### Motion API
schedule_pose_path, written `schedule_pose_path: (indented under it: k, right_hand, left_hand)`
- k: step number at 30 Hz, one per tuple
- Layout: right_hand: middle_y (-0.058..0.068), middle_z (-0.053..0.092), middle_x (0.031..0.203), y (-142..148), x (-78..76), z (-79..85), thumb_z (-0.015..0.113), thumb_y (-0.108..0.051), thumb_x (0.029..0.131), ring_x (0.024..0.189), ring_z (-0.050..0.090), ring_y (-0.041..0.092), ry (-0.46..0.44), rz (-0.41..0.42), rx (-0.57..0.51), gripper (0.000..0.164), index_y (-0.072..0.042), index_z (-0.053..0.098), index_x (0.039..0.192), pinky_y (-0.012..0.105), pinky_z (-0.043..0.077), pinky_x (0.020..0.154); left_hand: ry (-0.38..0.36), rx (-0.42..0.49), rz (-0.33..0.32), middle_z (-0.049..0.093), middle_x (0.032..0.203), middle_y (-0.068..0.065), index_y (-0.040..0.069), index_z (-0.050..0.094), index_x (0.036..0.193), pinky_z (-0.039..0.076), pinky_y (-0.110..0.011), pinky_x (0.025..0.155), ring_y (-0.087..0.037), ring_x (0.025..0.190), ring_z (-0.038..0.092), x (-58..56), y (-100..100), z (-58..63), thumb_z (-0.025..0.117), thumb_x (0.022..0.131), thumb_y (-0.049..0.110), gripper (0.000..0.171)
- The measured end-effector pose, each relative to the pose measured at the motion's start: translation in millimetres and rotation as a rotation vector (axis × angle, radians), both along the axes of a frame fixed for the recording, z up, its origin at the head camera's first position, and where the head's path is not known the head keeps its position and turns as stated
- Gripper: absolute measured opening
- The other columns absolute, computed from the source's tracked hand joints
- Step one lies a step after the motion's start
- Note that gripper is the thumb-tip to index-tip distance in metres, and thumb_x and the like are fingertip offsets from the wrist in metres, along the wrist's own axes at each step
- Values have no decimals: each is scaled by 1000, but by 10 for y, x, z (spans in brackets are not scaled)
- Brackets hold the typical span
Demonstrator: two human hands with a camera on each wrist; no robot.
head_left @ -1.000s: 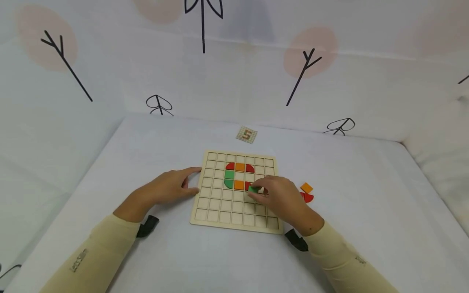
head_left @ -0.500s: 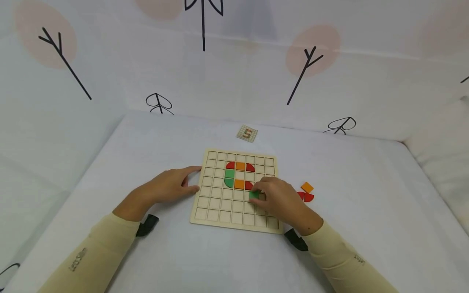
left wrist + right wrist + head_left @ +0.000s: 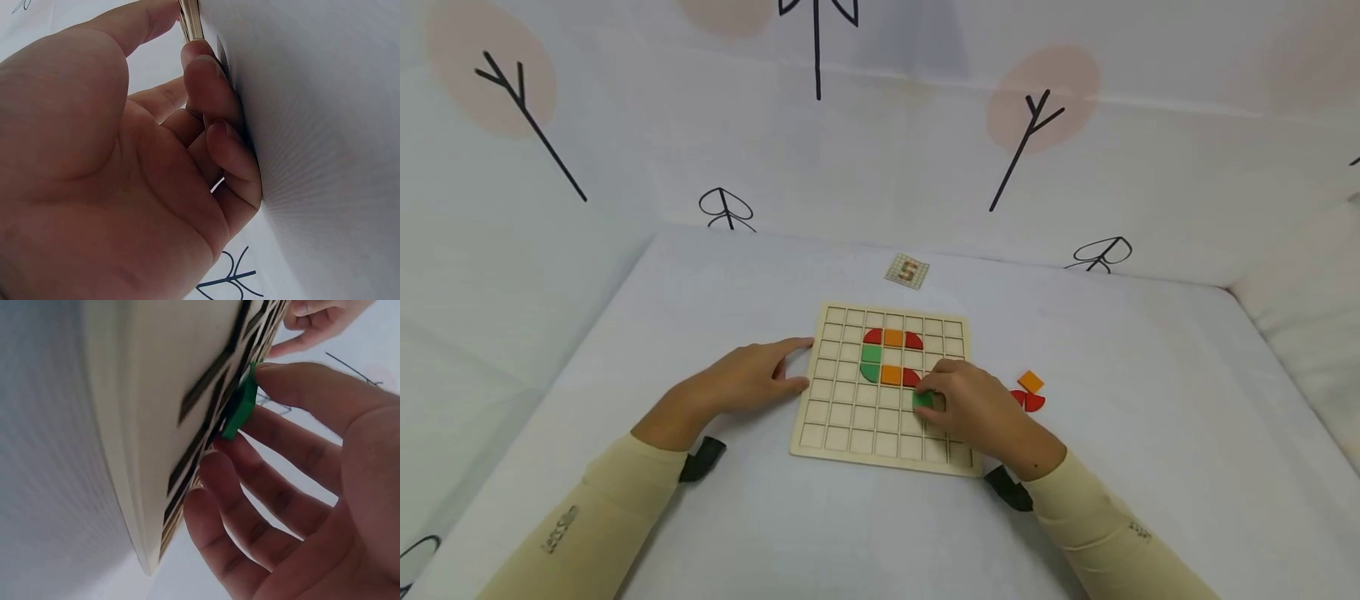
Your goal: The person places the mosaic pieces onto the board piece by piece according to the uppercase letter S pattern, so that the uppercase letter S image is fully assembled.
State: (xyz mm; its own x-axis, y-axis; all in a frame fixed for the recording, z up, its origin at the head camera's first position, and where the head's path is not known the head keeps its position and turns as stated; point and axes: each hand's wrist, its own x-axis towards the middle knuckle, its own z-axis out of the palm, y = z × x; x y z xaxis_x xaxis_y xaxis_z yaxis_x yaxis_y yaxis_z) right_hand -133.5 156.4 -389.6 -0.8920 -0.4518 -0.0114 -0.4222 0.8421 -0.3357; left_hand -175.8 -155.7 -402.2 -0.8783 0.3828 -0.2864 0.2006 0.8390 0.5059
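Note:
A square wooden grid board lies on the white-covered table in the head view. Thumb and index finger of my left hand are spread and touch its left edge. Over the board's right half, my right hand pinches a green tile between thumb and fingers. In the right wrist view this green tile tilts against the grid, partly in a cell. Set in the board are red quarter-circle tiles, orange square tiles, a green square tile and a green quarter-circle tile.
Right of the board lie a loose orange square tile and red quarter-circle tiles. Behind the board is a small pattern card with an S-like figure. A white cloth wall with printed drawings stands at the back.
My right hand has lowered the green tile slightly toward the near side, into the cell region below the red quarter-circle tile. The left hand stays at the board's edge.

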Motion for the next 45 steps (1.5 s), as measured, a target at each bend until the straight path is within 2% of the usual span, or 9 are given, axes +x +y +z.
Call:
schedule_pose_path:
  k: [7,15,28,45]
  right_hand:
    - [0,65,98,24,-3,29,76,-15,86,83,56,12,11,53,-3,18,-9,78,103,24,52,71]
    - [2,66,97,27,-15,-14,76,-13,88,84,57,12,51,98,-6,19,-7,78,106,25,53,73]
    - [3,64,97,22,-14,-39,80,-17,86,81,55,12,69,102,-1,25,-9,78,109,23,51,70]
    - [3,63,101,15,-9,-37,79,-14,86,80,53,11,72,117,9,29,-11,77,115,19,48,66]
  left_hand:
    - [-5,-23,16,55,78,-1,27,38,155,40,-30,63,-15,69,49,-1,4,-2,68,95,40,68]
    - [-9,-14,9,55,79,-1,26,38,155,40,-30,64,-15,70,50,-3,6,3,67,95,39,67]
    - [-7,-5,8,54,78,-1,26,38,155,39,-30,62,-15,69,48,0,2,10,68,95,39,68]
    - [-15,-6,6,55,79,-1,26,38,155,40,-30,62,-15,69,49,-16,4,15,67,95,38,67]
